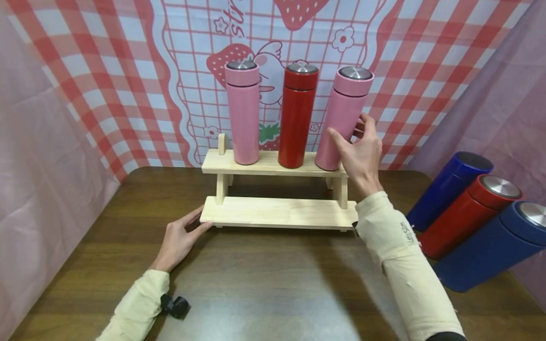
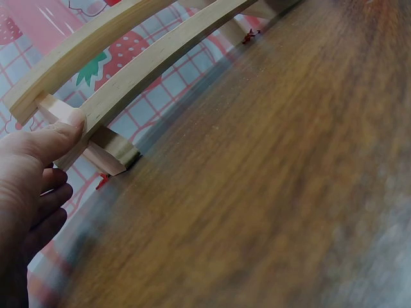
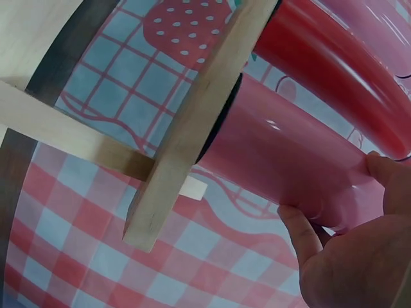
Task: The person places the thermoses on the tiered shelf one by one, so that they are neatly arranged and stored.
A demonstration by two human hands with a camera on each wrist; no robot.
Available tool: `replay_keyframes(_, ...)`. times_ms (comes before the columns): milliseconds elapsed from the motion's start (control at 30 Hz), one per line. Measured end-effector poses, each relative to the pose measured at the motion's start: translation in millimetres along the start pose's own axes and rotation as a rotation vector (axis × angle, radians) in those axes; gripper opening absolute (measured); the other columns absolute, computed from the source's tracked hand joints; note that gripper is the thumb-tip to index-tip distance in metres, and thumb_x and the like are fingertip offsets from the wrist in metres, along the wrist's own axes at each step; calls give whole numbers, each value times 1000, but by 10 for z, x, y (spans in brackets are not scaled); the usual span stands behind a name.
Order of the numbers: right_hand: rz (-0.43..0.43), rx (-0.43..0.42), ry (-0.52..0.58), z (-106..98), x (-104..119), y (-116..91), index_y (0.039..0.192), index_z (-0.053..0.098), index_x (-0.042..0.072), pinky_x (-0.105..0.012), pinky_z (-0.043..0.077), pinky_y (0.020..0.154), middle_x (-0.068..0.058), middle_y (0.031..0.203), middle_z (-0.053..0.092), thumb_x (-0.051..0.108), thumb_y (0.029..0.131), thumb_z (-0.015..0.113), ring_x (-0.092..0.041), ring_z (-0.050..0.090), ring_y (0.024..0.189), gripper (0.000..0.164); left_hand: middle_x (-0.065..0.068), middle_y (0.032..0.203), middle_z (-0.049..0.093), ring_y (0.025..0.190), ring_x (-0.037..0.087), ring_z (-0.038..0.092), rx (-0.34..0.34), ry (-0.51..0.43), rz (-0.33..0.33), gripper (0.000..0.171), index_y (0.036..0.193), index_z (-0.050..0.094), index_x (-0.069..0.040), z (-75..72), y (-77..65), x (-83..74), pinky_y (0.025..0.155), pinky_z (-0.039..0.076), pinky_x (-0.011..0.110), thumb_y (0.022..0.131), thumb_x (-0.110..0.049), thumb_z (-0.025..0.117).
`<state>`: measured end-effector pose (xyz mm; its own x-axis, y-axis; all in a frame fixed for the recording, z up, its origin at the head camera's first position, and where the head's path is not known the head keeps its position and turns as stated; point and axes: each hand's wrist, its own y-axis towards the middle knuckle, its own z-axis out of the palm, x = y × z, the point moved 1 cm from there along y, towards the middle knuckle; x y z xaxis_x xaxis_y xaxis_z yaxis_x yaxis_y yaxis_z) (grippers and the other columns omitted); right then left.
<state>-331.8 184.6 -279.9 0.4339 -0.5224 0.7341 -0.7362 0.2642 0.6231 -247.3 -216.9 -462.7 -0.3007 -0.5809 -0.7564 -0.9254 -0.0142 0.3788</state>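
My right hand (image 1: 362,154) grips a pink thermos bottle (image 1: 346,111) around its lower half, thumb on one side and fingers on the other. This bottle's base is at the right end of the upper shelf of a two-tier wooden stand (image 1: 273,211); a thin dark line shows under it in the right wrist view. A red thermos bottle (image 1: 298,118) stands mid-shelf, and another pink thermos bottle (image 1: 243,116) stands toward the left end. With thumb and fingers, my left hand (image 1: 179,239) pinches the left end of the lower shelf, which carries nothing.
On the right of the brown table (image 1: 256,284) stand a dark blue bottle (image 1: 445,189), a red bottle (image 1: 471,215) and a blue bottle (image 1: 490,246). A checked strawberry-print cloth (image 1: 128,71) hangs close behind the stand. Pink cloth (image 1: 51,166) hangs at both sides.
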Motion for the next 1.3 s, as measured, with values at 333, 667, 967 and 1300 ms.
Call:
replay_keyframes(333, 15, 76, -25, 47, -23, 14, 152, 45, 5, -42, 55, 98, -17, 140, 60, 39, 94, 78, -30, 63, 121, 75, 20, 133, 65, 123, 34, 63, 5, -12, -7, 58, 143, 62, -3, -11, -8, 4, 103, 50, 51, 94, -30, 80)
replay_keyframes(667, -18, 80, -2, 43, -41, -22, 154, 46, 5, -45, 54, 100, -21, 139, 60, 30, 95, 77, -34, 64, 121, 71, 20, 133, 66, 123, 34, 63, 6, -6, -8, 58, 142, 62, -2, -4, 0, 2, 102, 50, 51, 94, -30, 80)
replay_keyframes(967, 0, 116, -74, -90, -108, -230, 152, 45, 0, -46, 44, 110, -24, 142, 58, 30, 97, 75, -37, 57, 128, 69, 21, 133, 65, 124, 35, 63, 12, -6, -17, 59, 143, 61, -2, -1, -7, -7, 103, 50, 52, 95, -31, 79)
replay_keyframes(1300, -15, 104, -86, -359, -253, -664, 148, 48, -3, -51, 49, 105, -26, 137, 60, 26, 96, 77, -38, 58, 128, 67, 21, 131, 66, 122, 35, 64, -2, 8, 10, 57, 142, 63, -1, -6, -2, -9, 101, 51, 52, 94, -28, 80)
